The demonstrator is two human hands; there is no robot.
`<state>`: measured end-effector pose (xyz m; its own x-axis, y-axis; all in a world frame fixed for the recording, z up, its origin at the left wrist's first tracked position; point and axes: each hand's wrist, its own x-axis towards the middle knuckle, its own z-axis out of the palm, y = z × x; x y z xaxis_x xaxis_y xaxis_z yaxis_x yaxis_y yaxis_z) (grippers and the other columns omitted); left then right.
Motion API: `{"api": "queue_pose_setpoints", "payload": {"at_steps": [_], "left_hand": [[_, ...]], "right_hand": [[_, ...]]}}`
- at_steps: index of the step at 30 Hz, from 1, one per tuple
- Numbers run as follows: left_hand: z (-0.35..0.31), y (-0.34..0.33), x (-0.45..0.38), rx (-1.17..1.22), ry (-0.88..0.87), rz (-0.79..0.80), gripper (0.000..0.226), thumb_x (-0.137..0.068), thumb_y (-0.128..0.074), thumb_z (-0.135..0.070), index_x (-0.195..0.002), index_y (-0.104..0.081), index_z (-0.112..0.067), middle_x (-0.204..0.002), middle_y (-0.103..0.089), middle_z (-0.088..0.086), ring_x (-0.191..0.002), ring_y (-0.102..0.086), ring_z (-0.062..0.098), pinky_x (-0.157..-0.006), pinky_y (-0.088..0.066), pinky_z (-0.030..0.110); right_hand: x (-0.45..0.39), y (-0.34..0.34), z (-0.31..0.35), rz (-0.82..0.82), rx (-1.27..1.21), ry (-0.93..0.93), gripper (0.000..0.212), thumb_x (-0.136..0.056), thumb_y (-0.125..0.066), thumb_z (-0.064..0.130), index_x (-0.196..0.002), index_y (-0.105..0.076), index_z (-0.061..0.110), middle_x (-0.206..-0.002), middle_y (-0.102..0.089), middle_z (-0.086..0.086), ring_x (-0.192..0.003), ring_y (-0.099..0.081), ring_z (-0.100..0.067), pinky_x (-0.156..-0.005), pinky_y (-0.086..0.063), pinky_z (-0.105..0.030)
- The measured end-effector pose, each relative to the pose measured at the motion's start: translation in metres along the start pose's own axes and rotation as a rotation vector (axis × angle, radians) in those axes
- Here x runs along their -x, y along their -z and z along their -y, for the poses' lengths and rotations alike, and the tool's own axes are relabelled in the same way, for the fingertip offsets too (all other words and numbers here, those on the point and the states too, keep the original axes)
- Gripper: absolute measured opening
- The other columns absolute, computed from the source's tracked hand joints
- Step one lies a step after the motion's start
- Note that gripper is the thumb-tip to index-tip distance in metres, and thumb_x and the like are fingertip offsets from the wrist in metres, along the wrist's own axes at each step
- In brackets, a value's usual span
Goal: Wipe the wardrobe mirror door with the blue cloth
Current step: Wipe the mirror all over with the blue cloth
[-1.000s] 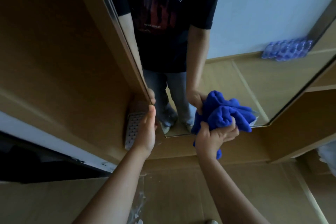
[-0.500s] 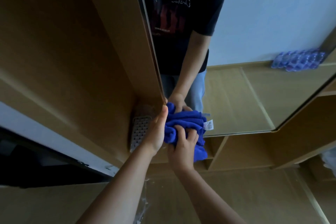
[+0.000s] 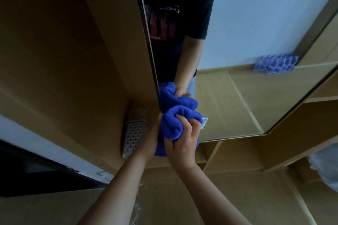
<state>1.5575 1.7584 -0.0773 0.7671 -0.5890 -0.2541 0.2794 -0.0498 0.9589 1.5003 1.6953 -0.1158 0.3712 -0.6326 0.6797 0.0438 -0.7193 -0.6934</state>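
My right hand [image 3: 182, 139] grips a bunched blue cloth [image 3: 173, 122] and holds it against the lower left corner of the wardrobe mirror door [image 3: 247, 87]. A white label hangs from the cloth's right side. My left hand [image 3: 150, 139] lies flat along the mirror door's left edge, right beside the cloth, fingers straight. The mirror reflects the cloth, a forearm and a dark T-shirt.
A perforated metal plate [image 3: 133, 137] sits on the wooden wardrobe panel [image 3: 73, 60] left of the door. The mirror shows a pack of water bottles [image 3: 276, 63]. Wooden shelving [image 3: 237, 151] lies below the door, a white bag [image 3: 325, 166] at the right.
The cloth and my right hand slid left from the mirror's lower middle to its left edge, beside my left hand, which stayed on the door's edge.
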Motion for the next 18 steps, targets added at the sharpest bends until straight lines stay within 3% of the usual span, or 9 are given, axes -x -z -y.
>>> {"api": "queue_pose_setpoints", "payload": {"at_steps": [1,3,5,8,11,15,18], "left_hand": [[-0.003,-0.003,0.001,0.009,-0.029,0.019,0.032,-0.099,-0.038,-0.03,-0.116,-0.058,-0.011,-0.138,-0.047,0.021,-0.114,-0.055,0.018,-0.106,-0.034,0.033],[0.005,-0.002,-0.003,-0.018,-0.049,-0.008,0.059,-0.085,-0.054,-0.057,-0.125,-0.056,-0.013,-0.136,-0.052,0.014,-0.124,-0.051,0.022,-0.111,-0.03,0.042],[0.014,0.002,-0.008,-0.024,0.027,0.032,0.078,-0.072,-0.057,-0.072,-0.129,-0.053,-0.018,-0.137,-0.052,0.009,-0.128,-0.047,0.019,-0.112,-0.03,0.043],[0.008,0.0,-0.005,-0.054,0.025,0.017,0.049,-0.074,-0.044,-0.064,-0.116,-0.048,-0.04,-0.14,-0.045,-0.002,-0.124,-0.045,0.009,-0.104,-0.036,0.028],[0.005,-0.003,-0.003,-0.115,0.006,-0.026,0.022,-0.083,-0.038,-0.064,-0.103,-0.041,-0.055,-0.131,-0.043,-0.009,-0.123,-0.043,0.009,-0.102,-0.036,0.03],[0.014,-0.014,0.0,-0.062,-0.031,-0.133,0.028,-0.08,-0.04,-0.066,-0.104,-0.043,-0.053,-0.125,-0.044,-0.014,-0.124,-0.042,0.012,-0.107,-0.035,0.035],[0.016,-0.024,0.004,-0.017,-0.056,-0.223,0.046,-0.079,-0.041,-0.069,-0.115,-0.049,-0.041,-0.128,-0.049,-0.007,-0.122,-0.043,0.011,-0.107,-0.033,0.033]], "right_hand": [[0.01,-0.002,-0.007,0.021,0.014,-0.015,0.038,-0.079,-0.053,0.023,-0.113,-0.044,0.011,-0.105,-0.039,-0.009,-0.096,-0.042,-0.026,-0.089,-0.036,-0.026],[0.034,-0.007,-0.028,0.119,0.097,-0.038,0.036,-0.079,-0.052,0.025,-0.111,-0.045,0.012,-0.102,-0.041,-0.012,-0.092,-0.041,-0.028,-0.083,-0.041,-0.031],[0.056,-0.01,-0.048,0.23,0.195,-0.043,0.037,-0.077,-0.055,0.025,-0.111,-0.044,0.013,-0.1,-0.037,-0.009,-0.088,-0.039,-0.028,-0.075,-0.05,-0.041],[0.069,-0.008,-0.073,0.38,0.31,0.043,0.037,-0.074,-0.053,0.023,-0.11,-0.045,0.014,-0.098,-0.036,-0.01,-0.08,-0.038,-0.028,-0.063,-0.054,-0.042],[0.065,-0.002,-0.085,0.475,0.401,0.221,0.039,-0.073,-0.055,0.02,-0.11,-0.047,0.016,-0.096,-0.038,-0.009,-0.072,-0.051,-0.029,-0.06,-0.054,-0.037],[0.065,0.005,-0.093,0.534,0.492,0.273,0.037,-0.073,-0.043,0.021,-0.11,-0.046,0.02,-0.096,-0.038,-0.006,-0.066,-0.058,-0.027,-0.06,-0.054,-0.034],[0.062,0.008,-0.097,0.544,0.505,0.287,0.037,-0.073,-0.047,0.021,-0.111,-0.046,0.02,-0.096,-0.038,-0.006,-0.069,-0.058,-0.026,-0.061,-0.055,-0.034]]}}
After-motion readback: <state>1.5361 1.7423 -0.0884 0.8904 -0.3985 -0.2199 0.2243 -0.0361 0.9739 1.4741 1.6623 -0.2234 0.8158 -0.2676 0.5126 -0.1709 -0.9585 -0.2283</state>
